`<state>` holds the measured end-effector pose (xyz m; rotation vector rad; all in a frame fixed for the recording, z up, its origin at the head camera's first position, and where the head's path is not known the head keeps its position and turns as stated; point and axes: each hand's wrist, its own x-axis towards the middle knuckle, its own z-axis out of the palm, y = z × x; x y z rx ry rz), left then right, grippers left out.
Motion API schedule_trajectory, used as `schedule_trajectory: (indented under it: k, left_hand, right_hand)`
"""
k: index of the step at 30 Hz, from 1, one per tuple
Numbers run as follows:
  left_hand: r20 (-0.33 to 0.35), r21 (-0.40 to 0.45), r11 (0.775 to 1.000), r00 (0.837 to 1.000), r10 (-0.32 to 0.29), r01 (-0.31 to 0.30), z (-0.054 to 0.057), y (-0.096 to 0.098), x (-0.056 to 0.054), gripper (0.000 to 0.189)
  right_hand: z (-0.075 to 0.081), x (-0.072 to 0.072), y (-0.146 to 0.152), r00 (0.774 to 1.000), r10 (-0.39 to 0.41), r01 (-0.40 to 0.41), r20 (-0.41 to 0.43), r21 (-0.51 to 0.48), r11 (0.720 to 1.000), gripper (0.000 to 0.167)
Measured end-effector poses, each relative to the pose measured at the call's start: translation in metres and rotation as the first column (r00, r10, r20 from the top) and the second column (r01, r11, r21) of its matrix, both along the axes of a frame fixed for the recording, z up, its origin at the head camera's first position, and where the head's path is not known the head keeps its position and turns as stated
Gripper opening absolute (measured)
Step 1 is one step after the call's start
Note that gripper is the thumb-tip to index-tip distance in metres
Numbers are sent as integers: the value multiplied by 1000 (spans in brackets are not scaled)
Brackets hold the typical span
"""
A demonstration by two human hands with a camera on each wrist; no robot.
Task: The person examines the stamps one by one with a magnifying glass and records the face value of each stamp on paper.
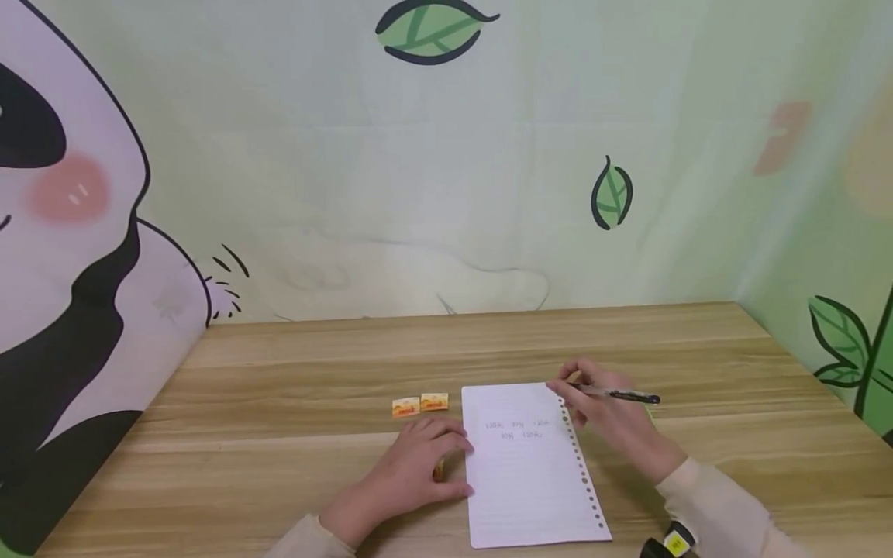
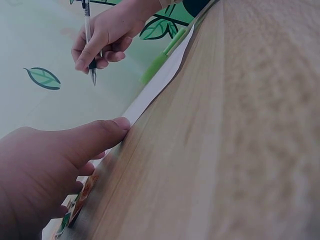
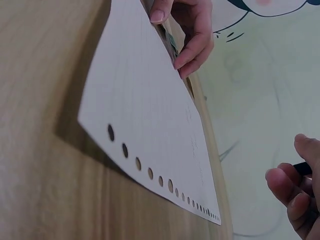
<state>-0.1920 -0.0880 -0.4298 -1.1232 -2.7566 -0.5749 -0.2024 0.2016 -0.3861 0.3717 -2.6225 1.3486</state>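
Observation:
A lined sheet of paper (image 1: 530,496), punched with holes down its right edge, lies on the table with two short lines of handwriting in its upper half. My left hand (image 1: 415,469) rests at its left side, thumb and fingertips touching the edge. Partly hidden under that hand is a small orange packet (image 1: 438,470). Over the sheet's top right corner, my right hand (image 1: 614,415) pinches a clear-barrelled pen (image 1: 631,396) with a dark grip. Its tip (image 2: 94,80) points down, apart from the paper in the left wrist view.
Two small orange and yellow packets (image 1: 420,404) lie beyond the left hand. A green slim object (image 2: 157,62) lies past the sheet, mostly hidden by my right arm in the head view. A black object with a yellow label (image 1: 675,542) sits near the right sleeve. A printed cloth (image 1: 432,170) backs the table.

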Motion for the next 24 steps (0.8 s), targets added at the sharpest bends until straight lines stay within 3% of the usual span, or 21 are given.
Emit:
schedule_trajectory:
  k: [9,17,24]
  left_hand:
    - [0,6,1000,1000,-1,1,-1,1,0,40]
    - [7,0,1000,1000,4,-4,0,0,-1,40]
    - [20,3,1000,1000,6,-6,0,0,-1,40]
  right_hand:
    - [6,2,4,999,24,-28,33,132,991,21]
    - [11,4,7,990,111,-78,-85,321,944,13]
    - [13,5,10,997,74,-67,-8,324,944,19]
